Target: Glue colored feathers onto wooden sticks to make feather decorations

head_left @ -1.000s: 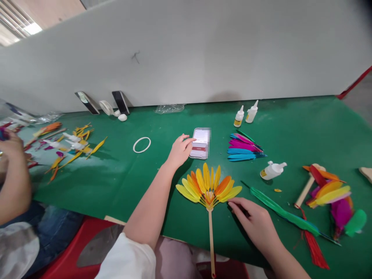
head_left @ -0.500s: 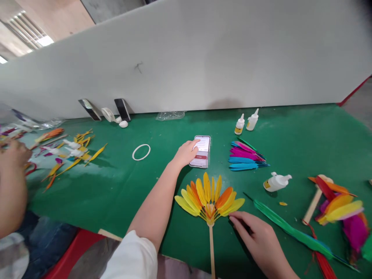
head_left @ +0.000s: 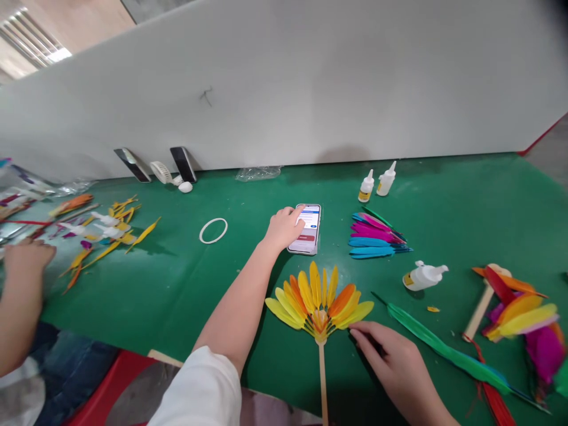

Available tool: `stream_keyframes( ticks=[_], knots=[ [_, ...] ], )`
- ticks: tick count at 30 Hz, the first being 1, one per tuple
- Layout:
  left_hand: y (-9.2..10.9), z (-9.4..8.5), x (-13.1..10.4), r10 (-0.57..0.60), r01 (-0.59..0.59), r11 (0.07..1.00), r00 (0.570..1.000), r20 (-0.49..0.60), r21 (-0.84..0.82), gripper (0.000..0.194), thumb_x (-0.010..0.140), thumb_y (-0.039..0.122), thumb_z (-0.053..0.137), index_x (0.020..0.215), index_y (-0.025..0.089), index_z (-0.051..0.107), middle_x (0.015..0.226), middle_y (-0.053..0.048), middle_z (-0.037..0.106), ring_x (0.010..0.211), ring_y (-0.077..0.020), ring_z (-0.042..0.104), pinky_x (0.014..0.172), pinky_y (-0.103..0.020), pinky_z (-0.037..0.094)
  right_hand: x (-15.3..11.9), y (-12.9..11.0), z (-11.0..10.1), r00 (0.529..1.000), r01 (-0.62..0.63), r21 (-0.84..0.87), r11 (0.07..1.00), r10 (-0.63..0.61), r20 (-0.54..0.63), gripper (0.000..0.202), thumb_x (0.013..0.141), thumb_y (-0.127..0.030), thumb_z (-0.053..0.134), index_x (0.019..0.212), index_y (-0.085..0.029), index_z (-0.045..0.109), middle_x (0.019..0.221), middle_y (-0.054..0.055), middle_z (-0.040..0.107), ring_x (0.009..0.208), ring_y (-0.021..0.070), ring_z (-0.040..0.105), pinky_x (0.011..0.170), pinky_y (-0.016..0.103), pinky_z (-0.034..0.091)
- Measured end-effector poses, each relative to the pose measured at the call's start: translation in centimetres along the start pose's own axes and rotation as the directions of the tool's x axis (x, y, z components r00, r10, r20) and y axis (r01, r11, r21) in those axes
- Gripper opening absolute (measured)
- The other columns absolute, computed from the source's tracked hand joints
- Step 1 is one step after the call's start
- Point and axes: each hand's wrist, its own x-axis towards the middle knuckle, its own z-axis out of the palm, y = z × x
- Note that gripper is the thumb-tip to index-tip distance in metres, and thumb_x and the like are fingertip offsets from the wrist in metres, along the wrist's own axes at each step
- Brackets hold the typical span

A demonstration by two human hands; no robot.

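My left hand (head_left: 283,228) reaches forward over a phone (head_left: 307,239) lying face up, its index finger extended onto the lit screen and the fingers apart. Nearer to me lies a fan (head_left: 321,319) of yellow and orange feathers on a wooden stick. At its right edge, my right hand (head_left: 387,348) has thumb and index finger close together by the lowest yellow feather; whether they grip its tip is hard to tell. Pink and blue feathers (head_left: 375,236) lie right of the phone.
White glue bottles (head_left: 384,180) stand at the back, another (head_left: 423,277) lies to the right. A green feather (head_left: 444,346) and a colourful feather bundle (head_left: 521,319) lie at right. A white ring (head_left: 213,231) is at left; beyond it, a person's hand (head_left: 31,254) hovers near yellow feathers.
The phone screen shows a different page, with blue parts. The view has shifted slightly. The other person's hand has moved lower, and my hands have hardly moved.
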Motion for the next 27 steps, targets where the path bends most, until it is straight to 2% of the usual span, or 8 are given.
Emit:
stream_keyframes(
  ticks=[4, 8, 15, 23, 27],
  knots=[
    [0.3, -0.1, -1.2, 0.115, -0.115, 0.993, 0.993, 0.004, -0.007, 0.044, 0.087, 0.025, 0.032, 0.128, 0.026, 0.048, 0.138, -0.007, 0.037, 0.132, -0.0265, 0.025, 0.106, -0.04, 0.023, 0.0, -0.2, -0.2, 1.0, 0.02, 0.0, 1.0, -0.02, -0.016, 0.018, 0.086, -0.03, 0.047, 0.087, -0.026, 0.065, 0.085, -0.003, 0.07, 0.075, 0.0116, 0.066, 0.068, 0.02, 0.051],
    [0.4, -0.1, -1.8, 0.212, -0.211, 0.977, 0.977, 0.006, -0.024, 0.041, 0.087, 0.023, 0.032, 0.12, 0.026, 0.056, 0.138, -0.008, 0.039, 0.134, -0.0283, 0.023, 0.107, -0.044, 0.022, 0.0, -0.3, -0.4, 0.999, 0.038, -0.007, 0.999, -0.038, -0.032, 0.016, 0.085, -0.029, 0.049, 0.086, -0.026, 0.065, 0.083, -0.004, 0.071, 0.074, 0.0107, 0.066, 0.067, 0.019, 0.051],
    [0.5, 0.1, -1.6, 0.199, -0.198, 0.98, 0.979, 0.037, -0.024, 0.041, 0.087, 0.022, 0.033, 0.121, 0.026, 0.056, 0.138, -0.008, 0.04, 0.134, -0.0285, 0.024, 0.106, -0.049, 0.022, 0.1, -0.5, -0.5, 0.997, 0.058, -0.011, 0.998, -0.058, -0.053, 0.016, 0.084, -0.028, 0.049, 0.085, -0.025, 0.065, 0.082, -0.004, 0.071, 0.073, 0.0105, 0.066, 0.067, 0.018, 0.051],
    [0.1, -0.6, -1.6, 0.214, -0.219, 0.972, 0.975, -0.066, -0.084, 0.041, 0.086, 0.019, 0.032, 0.118, 0.021, 0.059, 0.131, -0.009, 0.046, 0.131, -0.0272, 0.03, 0.107, -0.046, 0.025, 0.2, -0.5, -0.7, 0.997, 0.055, -0.031, 0.998, -0.056, -0.044, 0.017, 0.084, -0.029, 0.049, 0.085, -0.025, 0.065, 0.081, -0.003, 0.071, 0.072, 0.0109, 0.066, 0.065, 0.019, 0.052],
    [-0.6, -1.3, -1.7, 0.163, -0.183, 0.973, 0.977, -0.141, -0.142, 0.04, 0.087, 0.018, 0.031, 0.115, 0.02, 0.06, 0.127, -0.008, 0.049, 0.128, -0.0239, 0.035, 0.105, -0.042, 0.03, 0.2, -0.5, -0.7, 0.998, 0.048, -0.03, 0.998, -0.049, -0.043, 0.018, 0.085, -0.029, 0.048, 0.085, -0.025, 0.065, 0.081, -0.003, 0.071, 0.072, 0.0109, 0.066, 0.065, 0.019, 0.052]
  ],
)
